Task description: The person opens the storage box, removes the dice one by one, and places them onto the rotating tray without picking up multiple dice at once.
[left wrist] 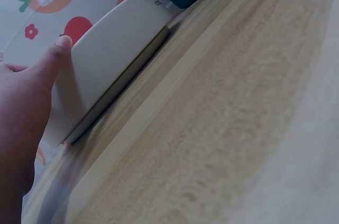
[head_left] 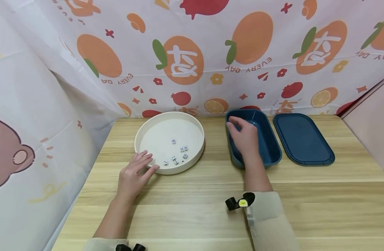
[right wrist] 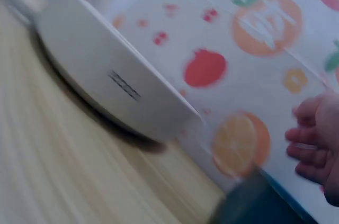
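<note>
A round white tray [head_left: 170, 127] with a raised wall holds several small white dice [head_left: 185, 156], most of them grouped near its front edge. My left hand [head_left: 133, 176] rests on the tray's front left rim, fingers spread and the thumb along the edge. In the left wrist view, that thumb [left wrist: 57, 52] lies against the top of the wall. My right hand [head_left: 244, 136] is over a deep blue rectangular box [head_left: 270, 146], its fingers loosely bent and nothing visible between them. In the right wrist view, the hand [right wrist: 320, 144] shows above the box's edge [right wrist: 259, 197].
A flat blue lid [head_left: 305, 139] lies on the wooden table [head_left: 192, 212] right of the box. Behind the table hangs a fruit-patterned cloth [head_left: 210, 80], and a white cloth [head_left: 53, 104] covers the left side. Some wood separates the tray from the box.
</note>
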